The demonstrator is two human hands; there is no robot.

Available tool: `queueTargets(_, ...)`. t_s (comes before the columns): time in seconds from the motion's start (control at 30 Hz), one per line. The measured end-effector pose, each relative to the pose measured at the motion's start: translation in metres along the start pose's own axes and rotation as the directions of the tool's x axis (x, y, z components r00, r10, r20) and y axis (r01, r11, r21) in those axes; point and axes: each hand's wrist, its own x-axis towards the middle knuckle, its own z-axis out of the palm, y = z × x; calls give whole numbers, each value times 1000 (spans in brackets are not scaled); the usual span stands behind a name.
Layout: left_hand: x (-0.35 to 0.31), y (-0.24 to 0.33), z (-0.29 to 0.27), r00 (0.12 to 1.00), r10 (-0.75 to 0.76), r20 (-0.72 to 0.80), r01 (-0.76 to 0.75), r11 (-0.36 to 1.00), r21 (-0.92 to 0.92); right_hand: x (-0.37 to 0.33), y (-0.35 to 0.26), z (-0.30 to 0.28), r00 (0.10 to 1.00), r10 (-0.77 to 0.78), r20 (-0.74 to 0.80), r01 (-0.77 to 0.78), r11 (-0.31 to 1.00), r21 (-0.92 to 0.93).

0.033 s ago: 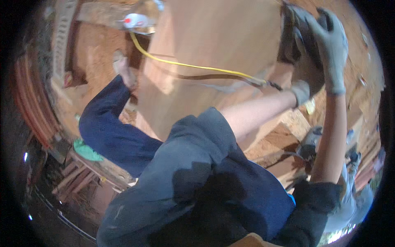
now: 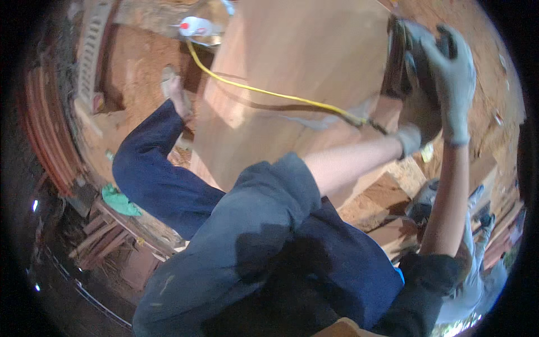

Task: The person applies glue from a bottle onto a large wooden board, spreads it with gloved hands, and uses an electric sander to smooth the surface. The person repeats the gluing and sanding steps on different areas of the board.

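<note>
Both of my hands wear grey work gloves and are close together at the right edge of a wide, flat wooden panel [image 2: 297, 50]. My left hand [image 2: 420, 92], mostly in shadow, is closed around a dark, blocky object [image 2: 396, 59] that rests by the panel's edge. Its kind is unclear from here. Beside it, my right hand [image 2: 457, 84] curves in from the right with bent fingers and its thumb toward the left hand. A dark part between them is too blurred to name. A yellow cord [image 2: 264, 90] crosses the panel to a dark connector [image 2: 377, 126] near my left wrist.
A white bottle with a red cap [image 2: 196, 26] lies beyond the panel's far left. Reddish pipes or poles [image 2: 53, 129] curve along the left rim, near a green cloth [image 2: 119, 201] and stacked wood strips [image 2: 104, 244]. Another person's grey-clad figure [image 2: 469, 286] shows at lower right.
The whole view has shifted slightly, so the scene sits a little lower. Both hands keep nearly the same place and grip by the dark object.
</note>
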Motion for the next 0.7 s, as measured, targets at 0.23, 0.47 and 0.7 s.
queueTargets(0.23, -94, 2, -159, 972, -22, 236, -45, 960, 276, -112, -4, 6, 1000, 15, -4, -14, 989, 148)
queueTargets(0.47, 47, -41, -429, 844, -140, -519, 535, 312, 786, -36, 39, 1, 996, 71, -48, -67, 995, 69)
queueTargets(0.7, 94, -122, -487, 791, -343, -507, 592, 222, 775, 42, 68, 9, 993, 116, -21, -116, 993, 31)
